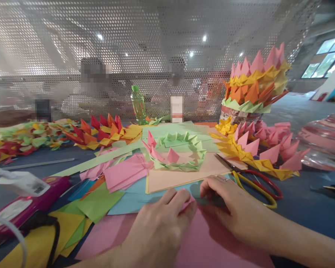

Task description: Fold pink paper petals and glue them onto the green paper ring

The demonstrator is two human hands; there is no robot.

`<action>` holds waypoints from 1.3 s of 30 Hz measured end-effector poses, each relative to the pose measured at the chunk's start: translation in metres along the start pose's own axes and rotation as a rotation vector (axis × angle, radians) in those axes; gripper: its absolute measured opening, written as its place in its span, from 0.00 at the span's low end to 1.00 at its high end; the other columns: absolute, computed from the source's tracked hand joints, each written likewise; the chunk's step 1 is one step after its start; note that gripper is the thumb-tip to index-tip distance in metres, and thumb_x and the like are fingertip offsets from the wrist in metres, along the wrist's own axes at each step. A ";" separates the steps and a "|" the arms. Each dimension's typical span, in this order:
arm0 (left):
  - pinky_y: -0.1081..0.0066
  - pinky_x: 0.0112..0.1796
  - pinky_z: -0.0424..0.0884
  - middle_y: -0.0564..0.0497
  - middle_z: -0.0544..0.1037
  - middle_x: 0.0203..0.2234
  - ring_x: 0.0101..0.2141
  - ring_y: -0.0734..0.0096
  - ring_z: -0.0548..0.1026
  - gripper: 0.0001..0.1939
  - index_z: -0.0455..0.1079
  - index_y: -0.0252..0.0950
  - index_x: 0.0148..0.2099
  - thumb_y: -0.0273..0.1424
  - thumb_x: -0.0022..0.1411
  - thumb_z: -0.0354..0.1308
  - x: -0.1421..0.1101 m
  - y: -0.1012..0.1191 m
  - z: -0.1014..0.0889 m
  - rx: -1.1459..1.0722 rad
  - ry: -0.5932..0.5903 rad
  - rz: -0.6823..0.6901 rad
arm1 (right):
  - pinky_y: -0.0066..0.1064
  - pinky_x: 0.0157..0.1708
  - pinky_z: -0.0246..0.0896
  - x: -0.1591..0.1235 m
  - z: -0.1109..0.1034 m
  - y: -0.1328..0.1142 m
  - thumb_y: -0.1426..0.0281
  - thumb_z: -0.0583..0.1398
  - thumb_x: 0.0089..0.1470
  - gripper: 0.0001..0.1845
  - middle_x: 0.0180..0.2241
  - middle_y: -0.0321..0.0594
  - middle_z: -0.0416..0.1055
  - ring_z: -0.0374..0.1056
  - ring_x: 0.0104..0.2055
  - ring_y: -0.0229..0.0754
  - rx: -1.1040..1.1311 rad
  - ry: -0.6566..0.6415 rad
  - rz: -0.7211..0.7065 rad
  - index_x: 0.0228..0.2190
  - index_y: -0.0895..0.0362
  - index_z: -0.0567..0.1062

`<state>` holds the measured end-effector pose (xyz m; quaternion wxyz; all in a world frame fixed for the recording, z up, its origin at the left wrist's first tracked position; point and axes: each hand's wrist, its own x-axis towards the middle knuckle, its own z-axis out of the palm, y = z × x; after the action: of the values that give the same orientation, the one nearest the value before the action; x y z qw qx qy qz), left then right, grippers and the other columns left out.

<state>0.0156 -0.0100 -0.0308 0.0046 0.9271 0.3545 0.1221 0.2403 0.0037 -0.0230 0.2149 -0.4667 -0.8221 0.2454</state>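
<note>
My left hand (167, 217) is closed over the pink paper sheet, its thumb and forefinger pinching a small piece of folded pink paper (187, 204). Just beside it, my right hand (226, 203) rests low with curled fingers and a gap before the thumb; nothing shows in its grip. Under both hands lies a large pink sheet (212, 245), with blue paper (136, 203) partly beneath it. Farther out stands a ring of folded green paper (181, 166) with a few pink points fitted on its left side.
Scissors with red and yellow handles (257, 186) lie right of my right hand. At left are a magenta glue gun (53, 188) and loose coloured papers (100, 201). A green bottle (138, 106), folded-paper rings (259, 149) and a tiered paper stack (251, 91) stand behind.
</note>
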 end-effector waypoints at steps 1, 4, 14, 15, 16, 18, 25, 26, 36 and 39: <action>0.69 0.29 0.75 0.47 0.77 0.44 0.39 0.58 0.75 0.22 0.69 0.35 0.54 0.20 0.57 0.55 0.000 0.001 -0.001 0.036 0.001 0.027 | 0.32 0.35 0.55 0.000 0.000 0.000 0.81 0.58 0.54 0.11 0.35 0.33 0.70 0.64 0.37 0.41 0.000 -0.002 0.002 0.34 0.53 0.67; 0.68 0.32 0.76 0.44 0.79 0.46 0.41 0.58 0.76 0.16 0.71 0.32 0.51 0.20 0.63 0.50 0.001 0.007 -0.006 0.143 0.062 0.068 | 0.32 0.35 0.56 0.000 0.001 0.000 0.83 0.58 0.51 0.14 0.35 0.32 0.70 0.64 0.37 0.41 0.008 -0.002 0.007 0.35 0.53 0.67; 0.68 0.40 0.73 0.46 0.80 0.43 0.42 0.62 0.76 0.13 0.73 0.34 0.48 0.21 0.68 0.49 -0.004 0.014 -0.012 0.173 0.131 0.056 | 0.33 0.40 0.59 0.000 -0.008 0.003 0.80 0.57 0.58 0.10 0.38 0.33 0.71 0.66 0.39 0.40 0.136 -0.063 0.030 0.38 0.53 0.69; 0.68 0.40 0.72 0.46 0.80 0.43 0.42 0.62 0.76 0.13 0.73 0.34 0.48 0.22 0.69 0.48 -0.004 0.014 -0.013 0.173 0.127 0.053 | 0.33 0.39 0.59 0.001 -0.007 0.002 0.77 0.57 0.60 0.07 0.37 0.34 0.71 0.66 0.39 0.41 0.138 -0.051 0.043 0.38 0.53 0.69; 0.68 0.41 0.72 0.45 0.80 0.44 0.43 0.62 0.76 0.14 0.73 0.33 0.49 0.22 0.70 0.47 -0.004 0.014 -0.013 0.176 0.122 0.055 | 0.34 0.39 0.59 0.002 -0.004 0.001 0.74 0.58 0.62 0.03 0.36 0.34 0.71 0.66 0.38 0.42 0.120 -0.026 0.055 0.37 0.53 0.69; 0.67 0.42 0.71 0.44 0.79 0.45 0.45 0.61 0.74 0.16 0.74 0.33 0.50 0.23 0.71 0.45 -0.005 0.013 -0.012 0.183 0.111 0.066 | 0.35 0.37 0.57 0.004 0.003 0.000 0.68 0.62 0.61 0.06 0.34 0.34 0.71 0.66 0.37 0.43 0.033 0.045 0.070 0.34 0.53 0.69; 0.62 0.51 0.68 0.44 0.80 0.46 0.46 0.60 0.74 0.18 0.74 0.30 0.50 0.25 0.72 0.43 0.000 0.010 -0.008 0.164 0.188 0.121 | 0.34 0.34 0.52 0.006 0.013 -0.003 0.70 0.65 0.57 0.10 0.33 0.33 0.69 0.63 0.35 0.43 -0.112 0.078 0.081 0.33 0.53 0.67; 0.62 0.54 0.66 0.45 0.80 0.46 0.46 0.61 0.74 0.18 0.74 0.30 0.50 0.25 0.72 0.43 0.000 0.010 -0.009 0.159 0.207 0.126 | 0.34 0.34 0.51 0.006 0.012 -0.003 0.71 0.65 0.57 0.10 0.33 0.33 0.69 0.63 0.35 0.43 -0.111 0.072 0.082 0.33 0.53 0.67; 0.62 0.60 0.63 0.43 0.79 0.47 0.53 0.60 0.71 0.19 0.74 0.30 0.52 0.19 0.64 0.47 -0.012 0.017 -0.007 0.209 0.262 0.070 | 0.34 0.35 0.51 0.005 0.007 -0.004 0.71 0.62 0.57 0.07 0.33 0.33 0.69 0.63 0.35 0.42 -0.067 0.048 0.059 0.34 0.53 0.67; 0.60 0.61 0.63 0.42 0.79 0.48 0.54 0.58 0.71 0.20 0.75 0.29 0.52 0.18 0.63 0.47 -0.015 0.015 -0.004 0.225 0.257 0.061 | 0.34 0.35 0.52 0.005 0.006 -0.005 0.76 0.61 0.54 0.08 0.33 0.32 0.69 0.63 0.36 0.42 -0.055 0.044 0.065 0.33 0.53 0.67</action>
<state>0.0140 -0.0316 -0.0284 -0.1481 0.9088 0.3354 0.1993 0.2316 0.0046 -0.0242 0.2118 -0.5041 -0.8081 0.2191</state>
